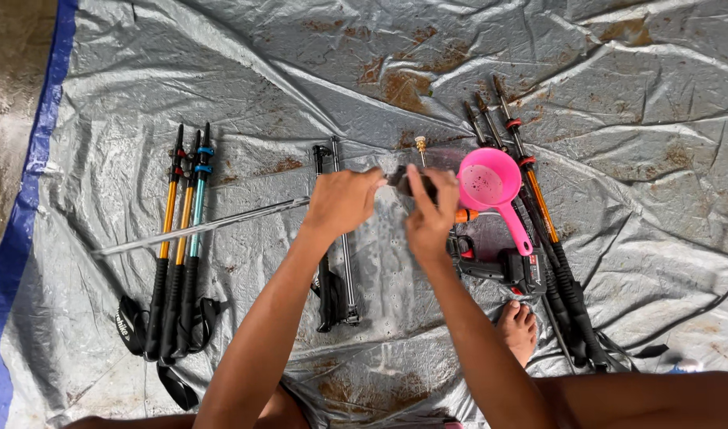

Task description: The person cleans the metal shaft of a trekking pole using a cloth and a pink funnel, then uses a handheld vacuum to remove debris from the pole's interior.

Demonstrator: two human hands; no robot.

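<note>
Both hands grip one pole section (ends half hidden): left hand closed round the silver shaft, right hand clasping its dark end; other poles lie untouched.

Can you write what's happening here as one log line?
left hand: grips silver pole | right hand: pinches its dark end | nearby: pink scoop, trekking poles, tarp

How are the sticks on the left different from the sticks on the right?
The left trekking poles have yellow and teal shafts; the right trekking poles have orange shafts with red collars. The left bundle lies uncovered; a pink ladle lies across the right one. Both have black grips and rest on the grey tarp.
</note>
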